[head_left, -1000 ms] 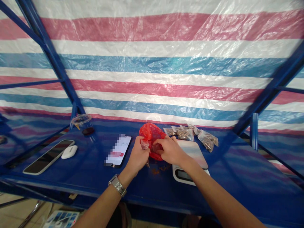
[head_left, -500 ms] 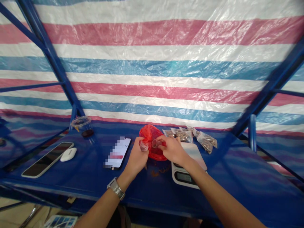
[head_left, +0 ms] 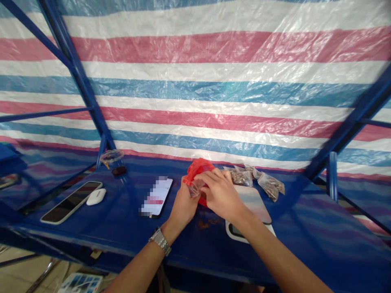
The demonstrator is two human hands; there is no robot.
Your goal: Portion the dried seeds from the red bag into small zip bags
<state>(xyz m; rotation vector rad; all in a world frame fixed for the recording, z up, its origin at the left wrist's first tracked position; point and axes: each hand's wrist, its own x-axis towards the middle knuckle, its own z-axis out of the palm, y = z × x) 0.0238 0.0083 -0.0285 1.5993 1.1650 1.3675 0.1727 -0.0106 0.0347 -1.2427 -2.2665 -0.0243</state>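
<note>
Pinching clear plastic, left hand faces right hand at three o'clock, its grip unclear; nudging could tip the red bag.

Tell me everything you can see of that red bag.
The red bag looks like thin, glossy plastic, crumpled into folds. It sits on the blue table between the phone and the scale. The left hand is at its left edge; the right hand hides much of its front and contents. Exactly where either hand touches it is unclear.

left grip: clear bag | right grip: at same bag | red bag behind
</note>
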